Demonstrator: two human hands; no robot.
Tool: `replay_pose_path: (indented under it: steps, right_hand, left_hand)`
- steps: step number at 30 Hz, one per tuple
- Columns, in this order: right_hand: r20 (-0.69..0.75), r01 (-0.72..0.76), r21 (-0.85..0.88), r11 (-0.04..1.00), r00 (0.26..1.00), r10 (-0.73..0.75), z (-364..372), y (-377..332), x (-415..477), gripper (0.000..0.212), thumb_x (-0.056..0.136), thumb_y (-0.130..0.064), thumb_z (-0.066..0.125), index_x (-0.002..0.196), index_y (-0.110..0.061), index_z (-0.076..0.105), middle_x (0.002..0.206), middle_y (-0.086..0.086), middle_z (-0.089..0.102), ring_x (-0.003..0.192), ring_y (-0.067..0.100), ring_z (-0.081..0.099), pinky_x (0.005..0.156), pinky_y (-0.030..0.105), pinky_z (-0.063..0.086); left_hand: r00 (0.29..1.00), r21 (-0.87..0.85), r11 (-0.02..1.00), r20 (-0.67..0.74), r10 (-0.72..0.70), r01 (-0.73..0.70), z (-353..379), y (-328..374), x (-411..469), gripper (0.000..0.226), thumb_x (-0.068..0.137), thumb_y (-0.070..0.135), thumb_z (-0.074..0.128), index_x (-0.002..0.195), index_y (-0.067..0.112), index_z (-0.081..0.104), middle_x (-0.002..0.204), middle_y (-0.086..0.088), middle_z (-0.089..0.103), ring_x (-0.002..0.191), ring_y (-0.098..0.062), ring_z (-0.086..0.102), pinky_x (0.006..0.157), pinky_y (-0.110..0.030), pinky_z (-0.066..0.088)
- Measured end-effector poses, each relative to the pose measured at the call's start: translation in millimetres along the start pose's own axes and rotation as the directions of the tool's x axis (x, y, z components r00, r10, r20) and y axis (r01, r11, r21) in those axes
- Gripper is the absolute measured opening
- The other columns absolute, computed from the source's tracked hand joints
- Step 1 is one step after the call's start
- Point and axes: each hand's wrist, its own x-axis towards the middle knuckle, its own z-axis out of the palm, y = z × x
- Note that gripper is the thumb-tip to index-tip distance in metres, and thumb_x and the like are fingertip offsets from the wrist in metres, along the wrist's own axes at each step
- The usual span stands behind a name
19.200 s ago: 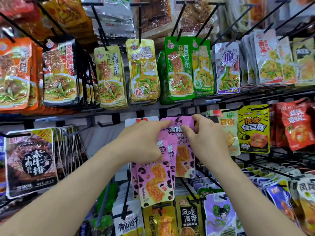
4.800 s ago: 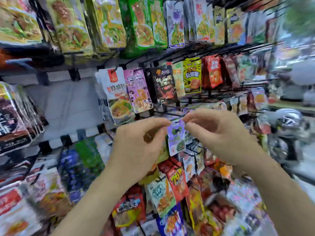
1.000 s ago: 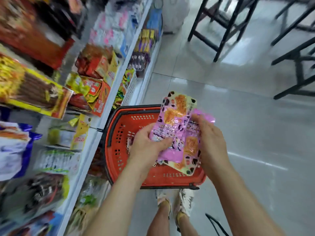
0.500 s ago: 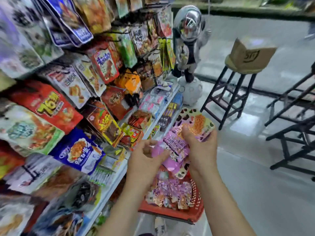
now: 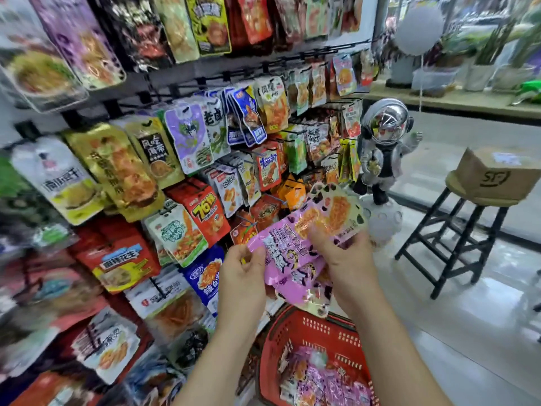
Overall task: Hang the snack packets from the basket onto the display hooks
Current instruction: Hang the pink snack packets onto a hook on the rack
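Observation:
Both of my hands hold a small bunch of pink snack packets with black spots, level with the lower rows of the display rack. My left hand pinches the packets' left end. At their right side my right hand grips them, fingers curled over the front. Below my hands the red basket stands on the floor with several more pink packets in it. Rows of snack packets hang on black display hooks to the left and ahead.
A silver astronaut figure stands at the rack's far end. A black stool with a cardboard box on it stands to the right on the grey floor. A wooden counter with pots runs along the back.
My view has risen from the basket and floor to the hanging display. My hands have lifted the pink packets up and away from the basket toward the rack.

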Motion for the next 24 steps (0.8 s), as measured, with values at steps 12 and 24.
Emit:
replay_pose_path:
  steps: [12, 24]
  right_hand:
    - [0.158, 0.035, -0.012, 0.999, 0.987, -0.033, 90.0, -6.5, -14.5, 0.080, 0.081, -0.017, 0.076, 0.144, -0.032, 0.029, 0.126, -0.007, 0.059, 0.094, 0.010, 0.066, 0.052, 0.014, 0.051]
    - [0.668, 0.325, -0.091, 0.941, 0.721, -0.184, 180.3, -112.8, -21.7, 0.028, 0.065, -0.006, 0.081, 0.088, -0.006, 0.065, 0.068, -0.002, 0.072, 0.062, 0.012, 0.070, 0.058, 0.016, 0.050]
  left_hand:
    - [0.912, 0.198, 0.952, -0.294, 0.285, -0.234, -160.2, 46.8, 41.6, 0.004, 0.098, 0.019, 0.053, 0.096, 0.022, 0.055, 0.070, -0.009, 0.052, 0.052, -0.028, 0.047, 0.049, -0.030, 0.042]
    - [0.773, 0.434, 0.713, -0.056, 0.632, -0.551, -265.2, 144.8, 44.7, 0.033, 0.083, 0.011, 0.072, 0.077, 0.043, 0.067, 0.077, 0.026, 0.070, 0.077, 0.006, 0.063, 0.069, -0.008, 0.047]
